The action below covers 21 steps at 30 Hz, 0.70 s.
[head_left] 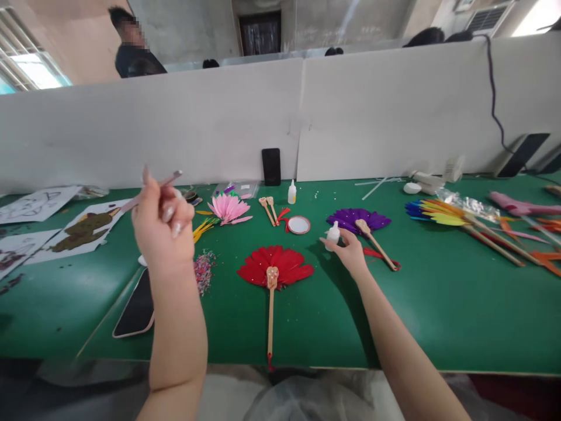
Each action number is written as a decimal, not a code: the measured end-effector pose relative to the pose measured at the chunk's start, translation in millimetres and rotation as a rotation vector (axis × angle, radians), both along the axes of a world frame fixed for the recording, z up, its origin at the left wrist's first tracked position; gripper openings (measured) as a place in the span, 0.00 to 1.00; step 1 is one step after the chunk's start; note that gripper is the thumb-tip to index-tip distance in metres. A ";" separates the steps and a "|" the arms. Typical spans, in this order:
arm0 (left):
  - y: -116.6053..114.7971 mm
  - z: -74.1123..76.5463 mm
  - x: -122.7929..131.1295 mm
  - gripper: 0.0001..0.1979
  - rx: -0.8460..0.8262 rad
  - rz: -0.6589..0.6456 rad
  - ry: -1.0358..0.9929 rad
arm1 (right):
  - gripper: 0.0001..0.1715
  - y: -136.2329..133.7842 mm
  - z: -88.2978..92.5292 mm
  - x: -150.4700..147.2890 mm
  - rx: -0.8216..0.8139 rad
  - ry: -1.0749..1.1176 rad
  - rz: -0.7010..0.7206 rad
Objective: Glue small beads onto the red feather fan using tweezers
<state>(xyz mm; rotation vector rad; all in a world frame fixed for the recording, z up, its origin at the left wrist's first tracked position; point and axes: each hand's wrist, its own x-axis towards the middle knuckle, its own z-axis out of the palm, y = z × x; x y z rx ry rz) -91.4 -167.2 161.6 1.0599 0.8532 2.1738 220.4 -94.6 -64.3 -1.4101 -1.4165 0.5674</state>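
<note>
My left hand is raised over the left part of the table, closed around a slim pinkish stick that looks like a pen or brush. My right hand grips a small white squeeze bottle, upright, in front of the purple feather fan. Between my arms lies a red feather fan with a wooden handle, small pale dots on its feathers and a red tassel at the bottom. A small round white dish with a red rim sits beyond it.
Pink feathers, wooden handles and another glue-like bottle lie farther back. A phone and colourful bits are near my left arm. Multicoloured feathers and a pink glue gun lie right. A white partition borders the table.
</note>
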 end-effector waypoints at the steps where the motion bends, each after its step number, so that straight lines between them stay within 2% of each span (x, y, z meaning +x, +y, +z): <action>1: 1.3 -4.7 -1.7 0.13 -0.018 0.029 0.009 | 0.15 1.0 -1.0 -1.0 -0.006 -0.006 0.008; 4: 10.4 -32.7 9.2 0.19 -0.200 0.021 0.115 | 0.15 2.9 -3.3 -3.6 -0.028 -0.006 0.031; 6: 18.6 -59.8 25.6 0.22 -0.495 -0.163 0.399 | 0.15 3.1 -4.4 -3.9 -0.033 -0.011 0.029; 7: 22.3 -73.8 34.4 0.22 -0.574 -0.240 0.478 | 0.15 2.9 -4.5 -3.8 -0.032 -0.014 0.027; 9: 27.7 -99.2 50.3 0.21 -0.657 -0.326 0.575 | 0.15 1.8 -3.5 -3.1 -0.021 -0.027 0.022; 11: 29.6 -117.7 60.8 0.22 -0.703 -0.363 0.662 | 0.15 0.2 -0.7 -2.5 -0.003 -0.048 0.021; 15: 26.7 -134.6 64.9 0.24 -0.753 -0.382 0.826 | 0.17 -1.7 6.8 -0.7 0.032 -0.095 0.023; 21: 27.4 -148.2 60.1 0.24 -0.793 -0.373 1.022 | 0.36 -2.9 10.5 2.4 0.048 -0.083 0.007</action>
